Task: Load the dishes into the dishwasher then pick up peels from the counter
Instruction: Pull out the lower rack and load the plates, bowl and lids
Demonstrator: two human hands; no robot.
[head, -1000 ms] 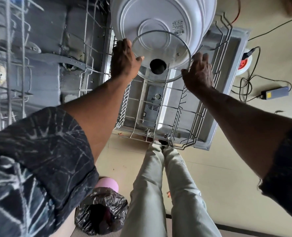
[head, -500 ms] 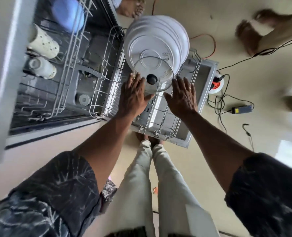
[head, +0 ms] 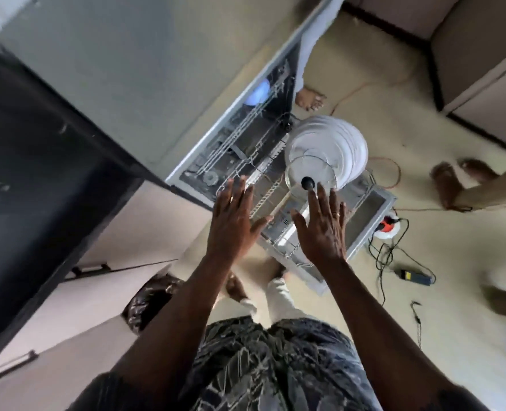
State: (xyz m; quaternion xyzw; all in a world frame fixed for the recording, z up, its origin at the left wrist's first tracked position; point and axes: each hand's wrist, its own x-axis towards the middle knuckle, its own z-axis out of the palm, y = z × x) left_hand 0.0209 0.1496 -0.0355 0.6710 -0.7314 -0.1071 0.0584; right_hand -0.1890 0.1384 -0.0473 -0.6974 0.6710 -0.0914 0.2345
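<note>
Looking straight down past both forearms at an open dishwasher. Left hand point(head: 231, 221) is flat, palm down, fingers straight and a little spread, with nothing in it. Right hand point(head: 320, 229) is the same: fingers extended, empty, a ring on one finger. Both hover over the near end of the pulled-out lower rack point(head: 265, 200).

Glass lid point(head: 306, 169) stands on edge in that rack, leaning back against a row of white plates point(head: 339, 143). Its black knob point(head: 308, 183) points toward the person. The lid lies directly ahead of the hands, right at the right fingertips; whether they touch or a small gap remains cannot be told from this angle. Right hand is the nearer one. Left hand sits off to the side over the rack's wire edge, apart from the lid.

Upper rack point(head: 231, 140) inside the tub carries a blue bowl point(head: 257, 91). Dark counter point(head: 38, 173) runs along the person's left. It is blurred, and no peels can be made out on it.

Judgement: loading looks near done, with the lid seated. Any last nudge to the lid would fall to the right hand, pushing forward along the rack's length. The peels step means turning left toward the counter, left hand leading.
</note>
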